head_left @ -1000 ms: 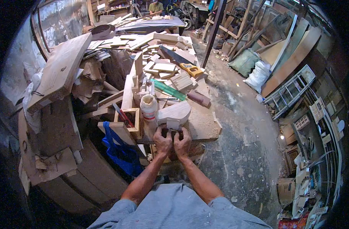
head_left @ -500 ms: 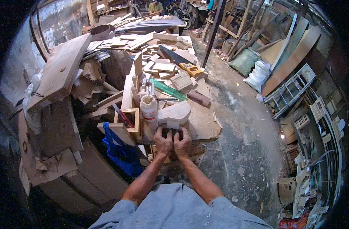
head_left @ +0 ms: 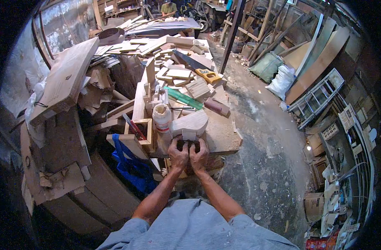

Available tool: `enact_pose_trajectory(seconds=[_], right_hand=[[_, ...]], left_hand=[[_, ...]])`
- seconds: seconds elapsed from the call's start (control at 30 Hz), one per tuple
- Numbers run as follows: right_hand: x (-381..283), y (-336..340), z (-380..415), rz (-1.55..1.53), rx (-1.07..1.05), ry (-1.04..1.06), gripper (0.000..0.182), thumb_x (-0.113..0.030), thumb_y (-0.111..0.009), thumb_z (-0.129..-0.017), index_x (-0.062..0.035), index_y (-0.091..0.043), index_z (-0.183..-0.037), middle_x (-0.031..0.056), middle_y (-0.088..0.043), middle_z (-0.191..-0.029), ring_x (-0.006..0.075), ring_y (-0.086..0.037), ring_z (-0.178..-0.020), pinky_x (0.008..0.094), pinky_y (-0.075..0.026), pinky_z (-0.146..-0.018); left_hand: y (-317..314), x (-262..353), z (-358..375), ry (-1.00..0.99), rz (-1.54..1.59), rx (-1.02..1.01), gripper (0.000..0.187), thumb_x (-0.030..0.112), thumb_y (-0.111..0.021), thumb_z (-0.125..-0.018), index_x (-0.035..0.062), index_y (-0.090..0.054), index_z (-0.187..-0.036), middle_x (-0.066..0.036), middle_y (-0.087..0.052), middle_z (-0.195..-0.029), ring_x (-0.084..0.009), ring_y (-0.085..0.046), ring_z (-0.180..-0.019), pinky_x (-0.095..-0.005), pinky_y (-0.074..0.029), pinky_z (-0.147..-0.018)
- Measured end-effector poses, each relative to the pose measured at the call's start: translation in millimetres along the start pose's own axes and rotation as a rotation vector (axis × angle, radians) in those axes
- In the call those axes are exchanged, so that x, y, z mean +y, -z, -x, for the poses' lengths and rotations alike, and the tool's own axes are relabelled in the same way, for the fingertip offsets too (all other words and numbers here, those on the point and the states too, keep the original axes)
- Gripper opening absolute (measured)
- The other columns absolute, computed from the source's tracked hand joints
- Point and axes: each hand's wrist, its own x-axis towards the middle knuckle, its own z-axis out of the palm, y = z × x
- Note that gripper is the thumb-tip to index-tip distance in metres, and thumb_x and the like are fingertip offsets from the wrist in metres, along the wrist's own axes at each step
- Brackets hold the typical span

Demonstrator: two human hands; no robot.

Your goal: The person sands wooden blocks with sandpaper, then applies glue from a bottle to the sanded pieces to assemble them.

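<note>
At the near edge of the workbench (head_left: 224,139), my left hand (head_left: 178,155) and my right hand (head_left: 198,155) are side by side with fingers curled. Between them is something dark that I cannot make out. A pale curved wooden piece (head_left: 192,123) lies just beyond my fingertips, with a small light block at its near side. Left of it stands an open white jar (head_left: 161,118) with a red and white label. Past the wooden piece are a green strip (head_left: 183,98) and a brown block (head_left: 216,107).
A saw with a yellow handle (head_left: 209,76) lies among wood offcuts. A wooden box (head_left: 147,134) holding a red tool and a blue cloth (head_left: 132,166) are at the left. A black post (head_left: 233,39) rises beyond the bench. A person (head_left: 169,7) is far back.
</note>
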Motion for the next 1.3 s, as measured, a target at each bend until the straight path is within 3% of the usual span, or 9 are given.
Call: enact_pose_trajectory(seconds=[0.37, 0.67, 0.77, 0.87, 0.97, 1.07, 1.17, 1.3], right_hand=[[7.1, -4.6, 1.5, 0.016, -0.024, -0.022, 0.041, -0.018, -0.065, -0.088, 0.0084, -0.063, -0.119, 0.0306, -0.065, -0.113, 0.0473, -0.063, -0.104, 0.0490, -0.050, -0.094], [12.3, -5.8, 1.8, 0.002, 0.015, -0.005, 0.040, -0.016, -0.065, -0.087, 0.0088, -0.062, -0.119, 0.0286, -0.066, -0.111, 0.0433, -0.065, -0.102, 0.0461, -0.051, -0.092], [10.9, -1.6, -1.7, -0.058, -0.058, -0.049, 0.038, -0.015, -0.065, -0.087, 0.0083, -0.062, -0.117, 0.0268, -0.068, -0.110, 0.0428, -0.066, -0.099, 0.0448, -0.053, -0.088], [22.7, -12.1, 4.6, 0.020, 0.047, 0.016, 0.038, -0.015, -0.066, -0.087, 0.0066, -0.063, -0.118, 0.0253, -0.069, -0.107, 0.0416, -0.068, -0.097, 0.0436, -0.053, -0.086], [18.9, -5.6, 2.4, 0.006, -0.061, -0.086, 0.039, -0.015, -0.065, -0.088, 0.0056, -0.063, -0.121, 0.0252, -0.070, -0.107, 0.0401, -0.068, -0.098, 0.0435, -0.053, -0.087], [21.8, -6.8, 1.8, -0.023, -0.029, -0.053, 0.039, -0.015, -0.064, -0.088, 0.0042, -0.064, -0.122, 0.0247, -0.070, -0.106, 0.0389, -0.068, -0.098, 0.0429, -0.053, -0.088], [10.2, 1.3, -1.1, -0.052, -0.110, -0.123, 0.041, -0.013, -0.066, -0.084, 0.0100, -0.062, -0.119, 0.0309, -0.064, -0.119, 0.0456, -0.062, -0.112, 0.0468, -0.049, -0.099], [21.5, -2.8, -0.2, -0.058, -0.120, -0.098, 0.042, -0.013, -0.066, -0.084, 0.0098, -0.061, -0.120, 0.0305, -0.065, -0.119, 0.0455, -0.062, -0.112, 0.0462, -0.048, -0.100]], left_hand=[[-0.5, 0.1, -1.2, -0.044, -0.029, 0.019, 0.033, 0.008, -0.069, -0.086, -0.0022, -0.068, -0.117, -0.021, -0.072, -0.105, -0.0326, -0.069, -0.098, -0.0403, -0.052, -0.091], [0.1, 0.2, -1.2, 0.028, 0.069, -0.010, 0.034, 0.007, -0.068, -0.086, -0.0031, -0.067, -0.118, -0.020, -0.072, -0.102, -0.0301, -0.070, -0.094, -0.0386, -0.053, -0.088], [-3.0, -15.7, -4.2, -0.001, 0.048, -0.007, 0.035, 0.007, -0.068, -0.086, -0.0033, -0.067, -0.119, -0.020, -0.073, -0.103, -0.0297, -0.070, -0.093, -0.0381, -0.053, -0.088], [0.5, -1.0, -2.6, 0.006, 0.016, -0.021, 0.033, 0.007, -0.068, -0.088, -0.0038, -0.067, -0.119, -0.015, -0.073, -0.110, -0.0239, -0.068, -0.100, -0.0354, -0.052, -0.093], [4.3, 10.7, -1.2, 0.042, 0.032, -0.040, 0.035, 0.009, -0.068, -0.088, -0.0044, -0.066, -0.120, -0.018, -0.072, -0.111, -0.0273, -0.068, -0.103, -0.0365, -0.050, -0.096], [3.9, 11.8, -0.6, -0.038, 0.002, 0.001, 0.036, 0.008, -0.067, -0.087, -0.0015, -0.067, -0.122, -0.019, -0.073, -0.106, -0.0292, -0.070, -0.097, -0.0383, -0.053, -0.089], [5.9, 15.0, 0.0, -0.001, 0.012, -0.005, 0.035, 0.007, -0.066, -0.087, -0.0013, -0.067, -0.121, -0.020, -0.073, -0.107, -0.0306, -0.070, -0.098, -0.0389, -0.052, -0.091], [10.3, 22.4, -0.9, 0.027, -0.014, -0.010, 0.036, 0.007, -0.066, -0.086, -0.0014, -0.067, -0.121, -0.023, -0.072, -0.110, -0.0336, -0.069, -0.102, -0.0398, -0.051, -0.093]])
